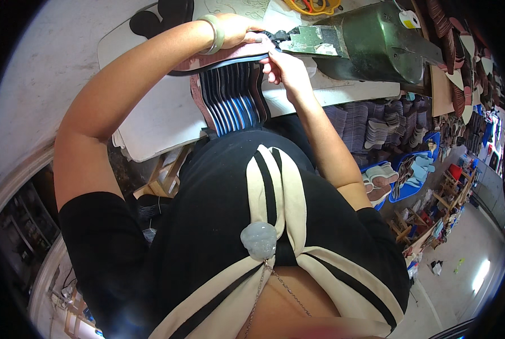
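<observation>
At the black working end of a green machine [371,45], which looks like a sewing machine, I hold a pinkish insole [230,55] with a dark and blue edge. My left hand [235,29], a pale bangle [214,35] on its wrist, lies over the insole with fingers closed at the machine's end; they are partly hidden. My right hand [283,65] pinches the insole's edge on the near side, its other fingers curled. Just below, a row of insoles [230,99] with dark, white and blue edges stands packed together at the table's near edge, against my clothing.
The white table [162,113] runs under the work. Black insole-shaped pieces [170,17] lie at the far left, and an orange-yellow cord [314,5] at the back. Right of me are stacked insoles [348,127] and blue trays [408,178] with cut pieces. A wooden stool [165,175] stands below the table.
</observation>
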Action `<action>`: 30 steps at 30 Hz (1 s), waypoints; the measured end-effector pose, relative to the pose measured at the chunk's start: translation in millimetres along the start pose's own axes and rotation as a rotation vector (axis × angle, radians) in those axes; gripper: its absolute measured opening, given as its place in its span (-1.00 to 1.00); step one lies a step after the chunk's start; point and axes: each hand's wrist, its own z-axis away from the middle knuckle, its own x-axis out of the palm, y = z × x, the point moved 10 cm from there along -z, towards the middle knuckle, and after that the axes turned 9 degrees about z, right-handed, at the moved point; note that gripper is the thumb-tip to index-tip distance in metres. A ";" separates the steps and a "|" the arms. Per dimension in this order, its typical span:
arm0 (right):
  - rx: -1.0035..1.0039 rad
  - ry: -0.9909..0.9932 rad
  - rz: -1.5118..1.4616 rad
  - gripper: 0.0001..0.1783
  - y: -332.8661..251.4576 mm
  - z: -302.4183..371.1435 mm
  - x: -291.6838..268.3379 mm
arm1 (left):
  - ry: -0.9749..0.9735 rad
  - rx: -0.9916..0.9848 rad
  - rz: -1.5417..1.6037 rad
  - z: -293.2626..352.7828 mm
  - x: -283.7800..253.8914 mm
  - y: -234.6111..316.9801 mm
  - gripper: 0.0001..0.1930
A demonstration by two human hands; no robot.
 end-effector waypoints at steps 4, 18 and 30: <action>0.000 -0.033 -0.028 -0.65 12.7 12.8 5.6 | 0.042 0.025 0.108 6.0 4.2 1.9 -0.53; 0.094 -0.379 -0.316 -0.48 44.9 127.0 49.0 | 0.242 -0.353 0.662 24.3 25.9 -14.7 -0.54; 0.047 -0.220 -0.424 -0.70 60.3 82.8 45.9 | 0.746 -0.401 0.396 25.1 -6.7 -36.9 -0.49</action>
